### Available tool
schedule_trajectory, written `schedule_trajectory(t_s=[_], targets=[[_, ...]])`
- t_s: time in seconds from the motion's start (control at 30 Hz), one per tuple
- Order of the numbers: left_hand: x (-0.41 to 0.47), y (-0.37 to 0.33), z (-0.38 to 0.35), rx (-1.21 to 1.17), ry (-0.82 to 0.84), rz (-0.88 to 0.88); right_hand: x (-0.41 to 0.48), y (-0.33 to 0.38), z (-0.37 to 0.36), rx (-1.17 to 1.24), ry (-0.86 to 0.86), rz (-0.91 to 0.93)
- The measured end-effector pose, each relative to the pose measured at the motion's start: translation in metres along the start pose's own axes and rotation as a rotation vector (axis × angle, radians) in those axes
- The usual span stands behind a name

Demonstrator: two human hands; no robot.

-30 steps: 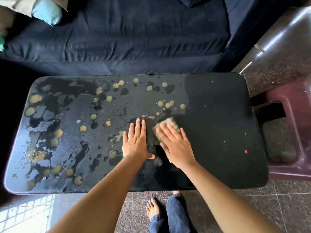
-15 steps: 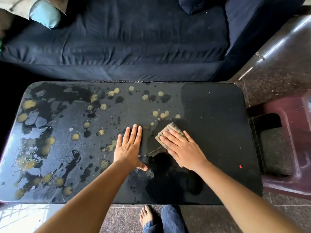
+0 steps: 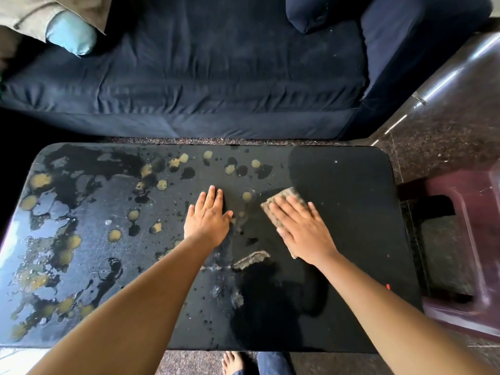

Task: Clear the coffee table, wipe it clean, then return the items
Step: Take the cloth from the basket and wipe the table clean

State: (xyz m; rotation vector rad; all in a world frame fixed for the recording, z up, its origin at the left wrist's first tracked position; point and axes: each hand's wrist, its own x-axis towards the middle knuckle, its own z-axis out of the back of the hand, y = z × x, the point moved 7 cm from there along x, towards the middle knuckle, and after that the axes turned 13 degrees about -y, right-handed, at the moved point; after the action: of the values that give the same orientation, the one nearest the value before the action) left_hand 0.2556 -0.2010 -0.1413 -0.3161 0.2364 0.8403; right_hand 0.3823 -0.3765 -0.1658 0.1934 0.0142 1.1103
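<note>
**Inspector:** Position of the cleaning item?

**Assessor:** The tan folded wiping cloth [image 3: 287, 199] lies flat near the middle of the black glossy rectangular coffee table [image 3: 351, 212], slightly toward the right edge. The right hand [image 3: 303, 228] covers most of it, palm down.

**Inspector:** Why held that way?

**Assessor:** In my judgement, a flat palm spreads pressure across the cloth for wiping. The left hand [image 3: 208, 220] rests just beside it on the bare surface, probably bracing the person's lean over the table.

**Inspector:** The fingers?

**Assessor:** Right fingers [image 3: 284, 209] are extended and pressing on the cloth, not curled around it. Left fingers [image 3: 211, 197] are extended, close together, holding nothing.

**Inspector:** Progress?

**Assessor:** No items remain on the table. Yellowish spots and wet patches [image 3: 113, 235] cover the left half; the right half looks clean. Wiping appears roughly half done.
</note>
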Motion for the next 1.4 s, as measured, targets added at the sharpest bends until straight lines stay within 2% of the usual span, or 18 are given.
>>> schedule_trajectory(t_s=[0.1,0.17,0.23,0.37,0.4,0.43,0.53,0.6,0.67,0.77,0.83,0.97,1.03,1.1,1.2,1.23,1.27,1.4], targets=[[0.000,0.000,0.000,0.011,-0.037,-0.002,0.024,-0.008,0.001,0.019,-0.065,-0.338],[-0.002,-0.001,-0.001,-0.002,-0.078,0.006,0.041,0.006,-0.001,0.036,-0.063,-0.371],[-0.002,-0.002,-0.001,-0.028,-0.115,0.034,0.047,0.017,-0.002,0.048,-0.065,-0.257],[0.001,-0.007,0.003,-0.018,-0.180,0.071,0.015,0.013,-0.001,0.020,0.000,0.211],[0.002,-0.008,0.005,-0.019,-0.188,0.083,0.012,0.005,0.000,0.009,0.005,0.235],[0.004,-0.009,0.005,-0.013,-0.195,0.091,0.015,-0.004,0.001,0.006,0.008,0.170],[0.004,-0.013,0.006,0.015,-0.217,0.120,0.045,-0.018,0.001,0.024,-0.052,-0.285],[0.006,-0.016,0.005,0.026,-0.221,0.140,0.064,-0.005,-0.002,0.039,-0.089,-0.389],[0.009,-0.018,0.005,0.016,-0.218,0.158,0.069,0.011,-0.006,0.059,-0.081,-0.256],[0.012,-0.017,0.004,0.028,-0.194,0.147,0.048,0.013,-0.002,0.049,-0.035,0.150],[0.015,-0.015,0.003,0.058,-0.136,0.126,0.038,-0.004,0.001,0.024,-0.018,0.217],[0.025,-0.011,-0.001,0.089,0.017,0.093,0.073,-0.032,0.000,0.013,-0.076,-0.319],[0.027,-0.012,-0.003,0.087,0.058,0.089,0.092,-0.020,-0.004,0.038,-0.083,-0.430],[0.028,-0.012,-0.004,0.087,0.086,0.098,0.097,-0.001,-0.005,0.059,-0.095,-0.292],[0.029,-0.015,-0.003,0.117,0.116,0.094,0.073,0.004,-0.003,0.034,-0.019,0.104],[0.030,-0.015,-0.002,0.126,0.122,0.089,0.068,-0.006,-0.001,0.023,-0.002,0.139],[0.030,-0.015,-0.002,0.137,0.126,0.081,0.068,-0.020,0.000,0.016,0.008,0.088],[0.031,-0.015,-0.002,0.166,0.125,0.054,0.105,-0.045,0.000,0.007,-0.062,-0.356]])
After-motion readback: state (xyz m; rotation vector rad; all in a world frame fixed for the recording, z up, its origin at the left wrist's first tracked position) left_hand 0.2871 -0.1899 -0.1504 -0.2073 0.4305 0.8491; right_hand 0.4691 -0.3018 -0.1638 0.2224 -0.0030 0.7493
